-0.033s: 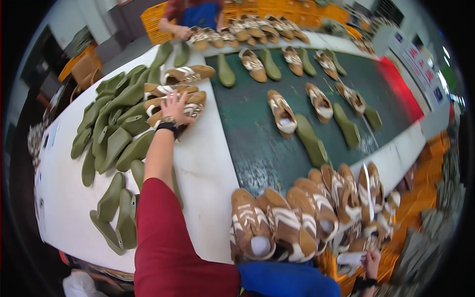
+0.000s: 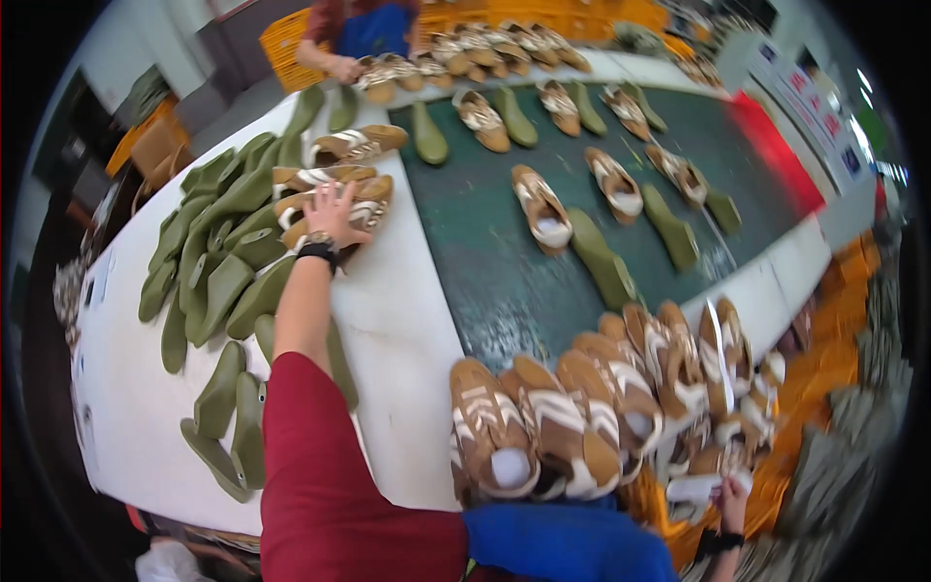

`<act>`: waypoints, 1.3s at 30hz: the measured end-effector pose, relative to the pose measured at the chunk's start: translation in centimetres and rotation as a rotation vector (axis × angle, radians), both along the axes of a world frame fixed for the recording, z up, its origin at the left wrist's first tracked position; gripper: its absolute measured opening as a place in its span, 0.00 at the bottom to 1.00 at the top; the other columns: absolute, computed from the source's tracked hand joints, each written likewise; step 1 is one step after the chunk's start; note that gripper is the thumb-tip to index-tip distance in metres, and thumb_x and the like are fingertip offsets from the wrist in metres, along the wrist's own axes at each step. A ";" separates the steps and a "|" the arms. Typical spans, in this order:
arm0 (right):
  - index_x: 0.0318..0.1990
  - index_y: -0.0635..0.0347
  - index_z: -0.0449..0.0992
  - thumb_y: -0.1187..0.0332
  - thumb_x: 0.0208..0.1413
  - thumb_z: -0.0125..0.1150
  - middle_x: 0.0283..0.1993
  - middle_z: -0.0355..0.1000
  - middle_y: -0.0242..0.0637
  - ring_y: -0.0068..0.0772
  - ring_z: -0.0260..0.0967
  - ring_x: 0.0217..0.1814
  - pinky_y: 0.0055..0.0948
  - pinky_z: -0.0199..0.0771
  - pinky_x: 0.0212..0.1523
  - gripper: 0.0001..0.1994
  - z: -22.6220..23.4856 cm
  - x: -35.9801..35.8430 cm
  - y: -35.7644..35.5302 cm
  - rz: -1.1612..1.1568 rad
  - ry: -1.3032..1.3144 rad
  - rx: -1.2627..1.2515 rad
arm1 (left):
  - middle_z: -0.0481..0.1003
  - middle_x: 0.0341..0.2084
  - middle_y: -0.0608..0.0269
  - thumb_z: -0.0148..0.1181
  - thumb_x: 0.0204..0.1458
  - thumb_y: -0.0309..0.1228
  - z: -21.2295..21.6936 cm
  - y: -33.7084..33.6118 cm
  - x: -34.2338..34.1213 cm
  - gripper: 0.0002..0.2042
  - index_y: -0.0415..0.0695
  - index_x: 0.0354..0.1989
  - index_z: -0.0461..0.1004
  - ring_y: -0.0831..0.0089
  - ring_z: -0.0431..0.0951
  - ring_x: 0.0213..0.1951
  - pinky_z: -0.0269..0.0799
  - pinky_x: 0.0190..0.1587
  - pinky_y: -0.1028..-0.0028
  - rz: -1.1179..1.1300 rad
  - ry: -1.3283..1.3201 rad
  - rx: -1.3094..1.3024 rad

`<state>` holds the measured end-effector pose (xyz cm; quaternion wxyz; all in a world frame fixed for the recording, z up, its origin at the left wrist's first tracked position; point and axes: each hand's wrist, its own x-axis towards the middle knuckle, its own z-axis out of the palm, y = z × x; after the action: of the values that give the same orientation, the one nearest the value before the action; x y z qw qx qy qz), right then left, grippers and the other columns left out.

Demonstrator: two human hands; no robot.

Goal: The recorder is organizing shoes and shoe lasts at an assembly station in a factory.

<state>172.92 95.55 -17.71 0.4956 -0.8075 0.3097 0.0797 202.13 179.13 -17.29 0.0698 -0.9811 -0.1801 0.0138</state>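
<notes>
My left hand (image 2: 333,215) lies with fingers spread over a brown shoe with white stripes (image 2: 373,202), in a small group of such shoes on the left of the white table. Its palm hides part of the shoe. Down at the lower right, my right hand (image 2: 732,502) pinches a flat white piece (image 2: 693,488), whose kind I cannot make out. That piece is beside brown and white shoes (image 2: 742,441) and above an orange crate (image 2: 669,524).
Olive-green shoe lasts (image 2: 228,281) lie heaped on the white table (image 2: 402,378). More shoes and lasts stand in rows on the green conveyor belt (image 2: 485,291). Several shoes (image 2: 495,427) crowd the near edge. Across the belt, a person (image 2: 344,68) handles shoes.
The whole view has shifted slightly. My right hand and the white piece are a little higher, and the piece is tilted differently. My left hand stays on the shoe.
</notes>
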 end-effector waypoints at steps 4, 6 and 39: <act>0.29 0.54 0.70 0.65 0.58 0.49 0.16 0.57 0.22 0.14 0.53 0.16 0.17 0.54 0.17 0.08 -2.3 -9.5 -3.9 0.008 -0.063 0.074 | 0.55 0.59 0.47 0.70 0.26 0.52 1.3 -3.7 -3.0 0.51 0.52 0.63 0.52 0.52 0.52 0.61 0.51 0.60 0.56 -0.170 -0.056 -0.016; 0.31 0.59 0.71 0.67 0.57 0.50 0.17 0.60 0.24 0.15 0.56 0.17 0.16 0.56 0.18 0.07 -4.7 -14.1 -5.0 -0.175 0.000 0.031 | 0.63 0.52 0.44 0.69 0.30 0.50 1.3 -0.7 -3.5 0.48 0.38 0.60 0.54 0.49 0.58 0.58 0.51 0.59 0.60 -0.382 0.007 0.048; 0.41 0.71 0.74 0.35 0.52 0.41 0.29 0.71 0.36 0.29 0.64 0.29 0.29 0.66 0.32 0.38 -27.1 -50.3 3.5 -1.103 0.396 0.269 | 0.74 0.40 0.51 0.57 0.50 0.35 -9.0 -68.0 -36.5 0.21 0.40 0.51 0.65 0.61 0.74 0.44 0.68 0.47 0.69 -1.231 1.242 -0.930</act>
<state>122.65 99.01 -44.84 0.4944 -0.4278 0.7566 -0.0016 165.67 111.11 -26.28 -0.2453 -0.6517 0.4533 0.5565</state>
